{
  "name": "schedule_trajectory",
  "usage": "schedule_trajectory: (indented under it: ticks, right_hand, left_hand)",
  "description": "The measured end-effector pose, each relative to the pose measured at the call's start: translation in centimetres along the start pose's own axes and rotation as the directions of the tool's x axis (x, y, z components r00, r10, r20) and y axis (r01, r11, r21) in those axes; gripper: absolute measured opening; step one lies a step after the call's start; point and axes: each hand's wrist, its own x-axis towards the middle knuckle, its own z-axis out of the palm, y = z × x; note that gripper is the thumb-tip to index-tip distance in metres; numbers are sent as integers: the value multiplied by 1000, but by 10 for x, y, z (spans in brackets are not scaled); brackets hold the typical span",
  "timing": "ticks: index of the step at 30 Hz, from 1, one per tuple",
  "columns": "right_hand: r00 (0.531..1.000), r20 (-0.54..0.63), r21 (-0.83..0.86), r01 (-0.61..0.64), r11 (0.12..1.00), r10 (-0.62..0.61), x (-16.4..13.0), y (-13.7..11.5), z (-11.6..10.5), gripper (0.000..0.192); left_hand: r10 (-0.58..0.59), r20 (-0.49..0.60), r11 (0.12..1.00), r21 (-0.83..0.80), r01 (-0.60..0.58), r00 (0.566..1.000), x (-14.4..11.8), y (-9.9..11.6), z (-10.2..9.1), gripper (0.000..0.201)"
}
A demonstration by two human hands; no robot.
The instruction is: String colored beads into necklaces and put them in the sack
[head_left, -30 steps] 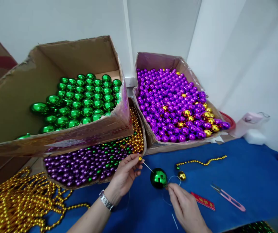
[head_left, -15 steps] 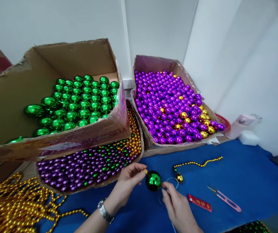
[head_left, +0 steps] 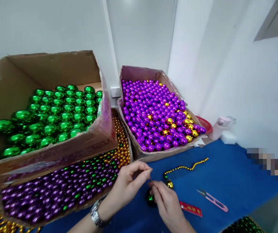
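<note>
My left hand (head_left: 134,179), with a watch (head_left: 96,213) on its wrist, is closed in a pinch at the fingertips. My right hand (head_left: 167,202) pinches just below and to the right of it. A thin thread (head_left: 151,177) shows between the two pinches; its ends are too fine to make out. Below the fingertips is a large shiny green ball (head_left: 150,198), partly hidden by my right hand. Beyond the right hand, a gold ball (head_left: 169,184) lies on the blue cloth (head_left: 190,181) beside a short string of small gold beads (head_left: 187,167).
Thread snips (head_left: 213,200) and a red packet (head_left: 191,209) lie right of my hands. Cardboard boxes hold green balls (head_left: 66,113), purple balls (head_left: 151,103) and small purple beads (head_left: 56,194). A red basket (head_left: 205,124) and white block (head_left: 228,137) stand at the back right.
My hands have come together, with the right fingertips moving up to the left ones. The green ball, earlier between the hands, is now lower and partly behind the right hand. The view has shifted right.
</note>
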Motion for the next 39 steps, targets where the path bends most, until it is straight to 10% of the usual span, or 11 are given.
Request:
schedule_trajectory:
  ticks: [5, 10, 16, 23, 28, 39]
  right_hand:
    - [976, -43, 237, -200, 951, 216, -4, 5, -1, 32]
    - [949, -45, 333, -279, 901, 311, -9, 8, 9, 43]
    - [933, -99, 312, -302, 901, 347, -11, 6, 17, 48]
    - [949, -118, 248, -256, 934, 292, -19, 2, 12, 48]
    - [990, -74, 91, -115, 989, 122, -26, -5, 2, 36]
    - [997, 46, -74, 67, 995, -63, -32, -7, 4, 24]
  left_hand:
    - [0, 152, 987, -158, 24, 988, 56, 9, 12, 35]
    - [206, 85, 938, 266, -221, 975, 134, -10, 47, 28]
    - [206, 91, 917, 329, -224, 974, 177, -25, 75, 22]
    - [108, 28, 994, -28, -108, 994, 110, 0, 29, 24]
    - [-219, -2, 744, -647, 166, 976, 35, -13, -9, 21]
    - [-377, -136, 675, -718, 172, 916, -28, -35, -40, 25]
